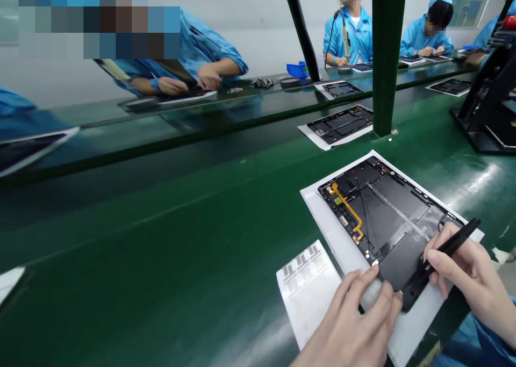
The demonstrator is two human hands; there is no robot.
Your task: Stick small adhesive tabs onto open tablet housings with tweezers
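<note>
An opened tablet (387,222) lies face down on a white paper sheet (330,235), showing its dark inner casing, with a yellow flex cable (347,211) at its left side. My right hand (463,265) grips a black pen-shaped spudger (453,244), whose far end is hidden under my fingers near the tablet's near corner. My left hand (350,318) rests its fingertips on the tablet's near edge and holds nothing apart from that contact. A printed white label sheet (308,292) lies just left of my left hand.
A green conveyor belt (161,232) runs beneath everything, with a green post (387,55) beyond the tablet. Another opened tablet (341,124) lies further along. A black stand (484,101) stands at right. Co-workers in blue sit across a second belt, with several tablets and a blue bin (297,70).
</note>
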